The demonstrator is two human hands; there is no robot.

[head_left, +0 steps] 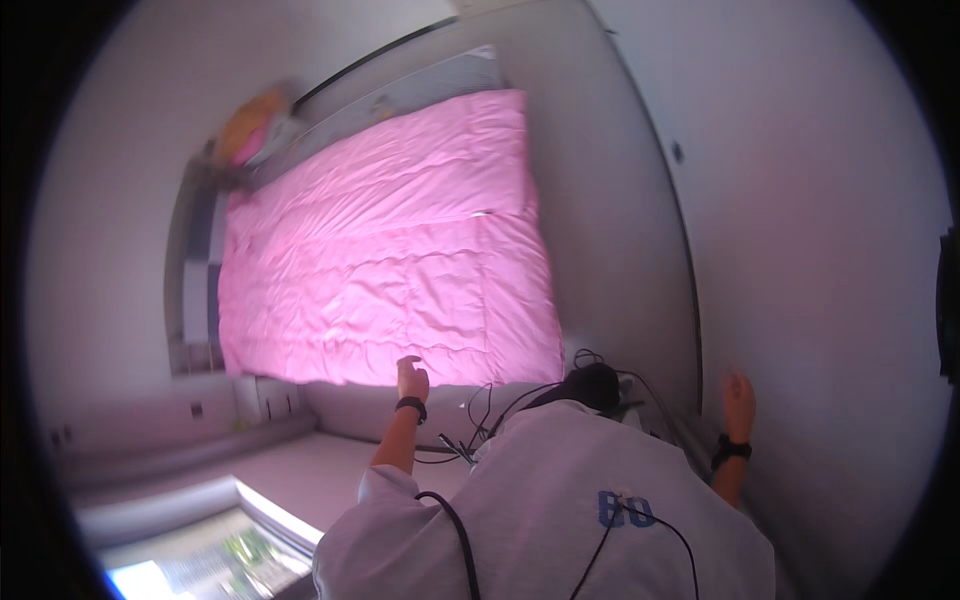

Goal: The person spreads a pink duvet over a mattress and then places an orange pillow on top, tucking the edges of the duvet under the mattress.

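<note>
Noted at the left hand [412,382]: loosely bent, part-spread fingers, nothing visible held. Seen against the near edge of the pink quilt [400,260]; cannot tell touching from hovering. Noted at the right hand [739,404], well off the right edge of the bed [452,76] and against the pale wall [820,240]: blurred, slightly curled fingers, apparently empty.

Judged chief risk: snagging a foot or hand in the loose black cables [456,447] near the near right corner, beside a black object [592,386] of unclear kind; possibly causing a stumble. Judged second: catching the black cord [463,538] on the pale shirt [560,470] when leaning over. Judged third: skewing the quilt through any one-handed tug at the near edge.

Found spread over the bed, from near edge to short of the far edge, leaving a grey strip uncovered. Recorded as puffy, stitched, creased throughout, with an uneven fold line toward the right edge. Found by the far left corner: a blurred orange and pink bundle [248,128].
</note>
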